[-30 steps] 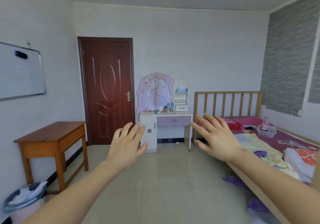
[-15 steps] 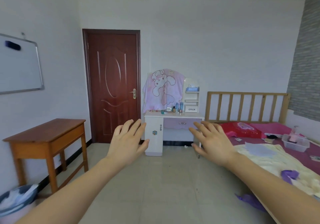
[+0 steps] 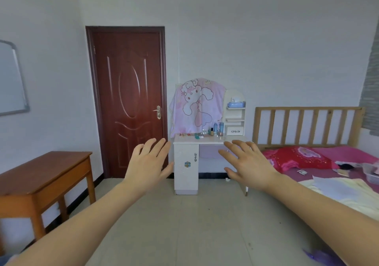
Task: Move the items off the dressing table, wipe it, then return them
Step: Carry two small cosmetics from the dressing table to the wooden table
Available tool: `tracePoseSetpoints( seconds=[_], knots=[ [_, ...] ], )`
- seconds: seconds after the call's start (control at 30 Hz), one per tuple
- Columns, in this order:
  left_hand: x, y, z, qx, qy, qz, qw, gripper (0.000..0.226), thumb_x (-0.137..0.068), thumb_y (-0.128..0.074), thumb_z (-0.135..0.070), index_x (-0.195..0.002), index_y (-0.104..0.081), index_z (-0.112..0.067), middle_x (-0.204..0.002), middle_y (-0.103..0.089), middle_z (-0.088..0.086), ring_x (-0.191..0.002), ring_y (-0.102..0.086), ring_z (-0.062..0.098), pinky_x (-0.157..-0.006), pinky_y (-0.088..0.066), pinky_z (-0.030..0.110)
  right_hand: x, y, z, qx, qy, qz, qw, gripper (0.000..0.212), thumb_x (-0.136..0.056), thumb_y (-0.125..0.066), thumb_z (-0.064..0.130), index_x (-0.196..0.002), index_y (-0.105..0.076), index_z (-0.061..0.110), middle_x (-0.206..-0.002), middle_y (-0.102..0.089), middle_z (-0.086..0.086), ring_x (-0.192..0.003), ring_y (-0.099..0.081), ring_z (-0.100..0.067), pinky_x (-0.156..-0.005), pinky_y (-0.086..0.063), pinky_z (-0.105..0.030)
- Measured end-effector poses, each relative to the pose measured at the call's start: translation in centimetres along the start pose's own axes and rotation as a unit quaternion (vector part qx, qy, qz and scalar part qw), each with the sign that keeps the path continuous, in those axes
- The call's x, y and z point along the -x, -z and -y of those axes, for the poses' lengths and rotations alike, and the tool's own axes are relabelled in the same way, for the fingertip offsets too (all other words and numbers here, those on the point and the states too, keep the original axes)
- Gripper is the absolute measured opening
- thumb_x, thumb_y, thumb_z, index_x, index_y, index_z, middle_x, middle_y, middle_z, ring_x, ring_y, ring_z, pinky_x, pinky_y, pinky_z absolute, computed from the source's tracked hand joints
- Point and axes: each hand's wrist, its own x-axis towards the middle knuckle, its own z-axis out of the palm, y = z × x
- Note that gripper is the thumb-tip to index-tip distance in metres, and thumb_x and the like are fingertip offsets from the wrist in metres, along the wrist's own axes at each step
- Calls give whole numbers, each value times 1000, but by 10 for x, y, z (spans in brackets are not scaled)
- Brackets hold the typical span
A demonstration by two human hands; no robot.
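The left hand (image 3: 147,163) is held out in front with its fingers spread wide and holds nothing. The right hand (image 3: 248,165) is the same, fingers spread and holding nothing. Both hands are up in the air and touch nothing. Straight ahead at 12 o'clock, well apart from the hands, stands the dressing table (image 3: 185,181). It is white and smooth, with a small door on its left side and a pale purple drawer. The little bottles (image 3: 215,127) and other small things, too small to tell apart, all sit on its top, at the back. So I think the job has not really begun: nothing looks moved off yet, the top is not wiped, and I see no wiping cloth. All 3 parts are left to do. A soft pink cloth (image 3: 196,105) with a cartoon bunny hangs over the back of the table. A blue box (image 3: 236,104) sits on the little shelf at 1 o'clock from the bottles. At 11 o'clock is a dark red door (image 3: 131,101), hard and shiny. At 9 o'clock is a brown wooden desk (image 3: 43,171) with a flat top. At 3 o'clock is a bed (image 3: 307,124) with wooden bars and a red pillow (image 3: 297,158). The floor (image 3: 194,224) is pale, smooth tile
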Motion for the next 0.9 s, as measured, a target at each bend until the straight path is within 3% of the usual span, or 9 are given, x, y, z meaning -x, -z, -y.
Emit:
tracePoseSetpoints(
  seconds=[0.1,0.23,0.47,0.57,0.63,0.8,0.9],
  knots=[
    [-9,-52,-4,31,-3,-3,1000,54,-80,-36,-43,-109,-65,-9,-106,-68,4,-104,-42,20,-82,-28,32,-3,-51,-10,12,39,28,999,52,-63,-74,39,-107,-58,17,-109,-67,-12,-92,-65,-31,-73,-53,-43],
    [-33,-116,-7,32,-5,9,999,54,-79,-35,-44,-109,-65,-9,-104,-69,3,-103,-41,20,-82,-28,32,-17,-103,-38,18,23,32,999,53,-55,-82,38,-101,-68,15,-106,-68,-13,-90,-66,-32,-71,-54,-44],
    [-134,-184,0,5,-22,6,1000,56,-81,-35,-44,-112,-64,-8,-107,-69,6,-104,-41,20,-82,-28,32,-57,-188,-106,15,12,5,1000,49,-59,-80,36,-101,-68,14,-109,-66,-14,-95,-65,-33,-72,-54,-45],
    [-164,-212,4,12,10,-1,1000,55,-82,-35,-44,-113,-63,-9,-109,-68,4,-106,-41,19,-84,-30,32,-82,-233,-126,3,-15,-21,1000,40,-71,-58,40,-101,-68,14,-108,-67,-14,-93,-66,-32,-70,-54,-43],
    [-171,-236,6,23,22,22,999,55,-81,-35,-45,-112,-63,-10,-110,-68,3,-106,-41,19,-83,-30,31,-97,-264,-127,-19,-40,-21,999,46,-75,-42,41,-99,-69,14,-104,-69,-13,-89,-67,-31,-68,-54,-42],
    [-173,-310,21,13,36,99,994,56,-80,-35,-46,-111,-65,-11,-108,-69,3,-104,-55,23,-84,-30,31,-117,-348,-115,-32,11,-37,999,44,-71,-44,41,-98,-70,16,-103,-69,-11,-88,-68,-28,-69,-55,-40],
    [-187,-350,38,0,49,116,992,56,-80,-33,-46,-109,-66,-12,-106,-70,0,-99,-64,24,-81,-45,32,-137,-389,-118,-31,36,-50,998,41,-68,-53,40,-100,-68,17,-104,-69,-10,-89,-67,-28,-69,-55,-40]
  ],
)
